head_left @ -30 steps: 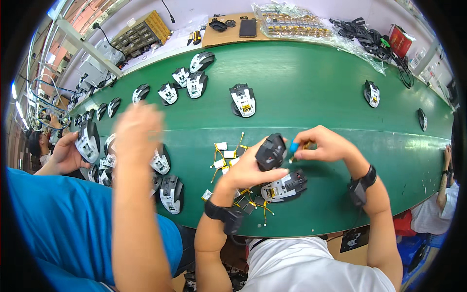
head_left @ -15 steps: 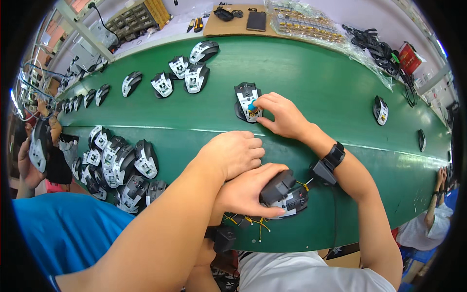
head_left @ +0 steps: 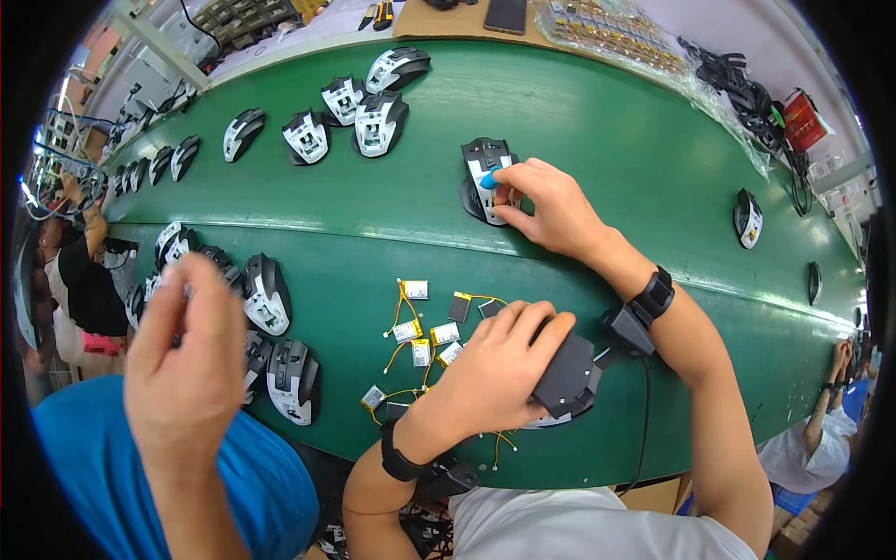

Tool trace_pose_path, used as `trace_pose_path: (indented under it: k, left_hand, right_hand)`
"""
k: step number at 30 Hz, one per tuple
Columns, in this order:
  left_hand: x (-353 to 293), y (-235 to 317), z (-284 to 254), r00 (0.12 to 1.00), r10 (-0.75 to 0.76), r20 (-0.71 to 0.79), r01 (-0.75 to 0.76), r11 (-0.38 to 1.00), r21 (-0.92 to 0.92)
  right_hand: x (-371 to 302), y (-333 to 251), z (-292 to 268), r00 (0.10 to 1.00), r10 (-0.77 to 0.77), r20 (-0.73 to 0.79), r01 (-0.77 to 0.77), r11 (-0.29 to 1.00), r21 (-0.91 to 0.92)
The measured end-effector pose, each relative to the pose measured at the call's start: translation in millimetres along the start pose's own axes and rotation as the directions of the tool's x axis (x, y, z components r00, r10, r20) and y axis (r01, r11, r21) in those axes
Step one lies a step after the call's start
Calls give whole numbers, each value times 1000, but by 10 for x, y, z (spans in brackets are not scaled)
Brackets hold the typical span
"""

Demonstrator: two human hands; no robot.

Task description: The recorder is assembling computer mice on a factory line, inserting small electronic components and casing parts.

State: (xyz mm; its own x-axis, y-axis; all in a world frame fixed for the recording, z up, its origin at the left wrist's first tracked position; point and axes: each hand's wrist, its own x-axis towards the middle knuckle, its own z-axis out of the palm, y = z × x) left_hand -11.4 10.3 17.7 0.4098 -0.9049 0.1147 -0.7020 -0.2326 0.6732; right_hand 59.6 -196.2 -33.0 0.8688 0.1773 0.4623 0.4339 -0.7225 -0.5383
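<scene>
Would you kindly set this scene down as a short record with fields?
Left hand: holds a black plastic part
Right hand: at a black-and-white mouse body, wearing a blue finger cover
Beside left hand: loose batteries with yellow wires
Work surface: green table
Far edge: dark phone on cardboard
Co-worker's hand: blurred, at the left, near more mouse bodies

The right hand [head_left: 558, 213] touches a mouse [head_left: 490, 151].
</scene>
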Motion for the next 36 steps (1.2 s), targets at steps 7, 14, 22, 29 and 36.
trace_pose_path:
  k: [7,14,22,29,36]
  left_hand:
    - [30,-83,108,999,-9,-39,12,998,62]
    - [105,-75,-1,995,-49,-86,54,997,60]
    - [627,-1038,-369,904,-154,-398,253,945,209]
    - [740,-1267,-405,965,-185,-187,212,969,131]
    - [723,-1329,-329,960,-159,-229,197,968,156]
  right_hand:
    - [-89,-3,-47,997,-24,-72,26,999,22]
    - [-541,-145,-365,985,172,3,-170,968,185]
    - [-604,-257,-308,975,-5,224,56,973,-223]
    - [-690,-184,-262,962,-127,242,205,921,-330]
    - [-673,-258,-216,971,-120,206,201,876,-438]
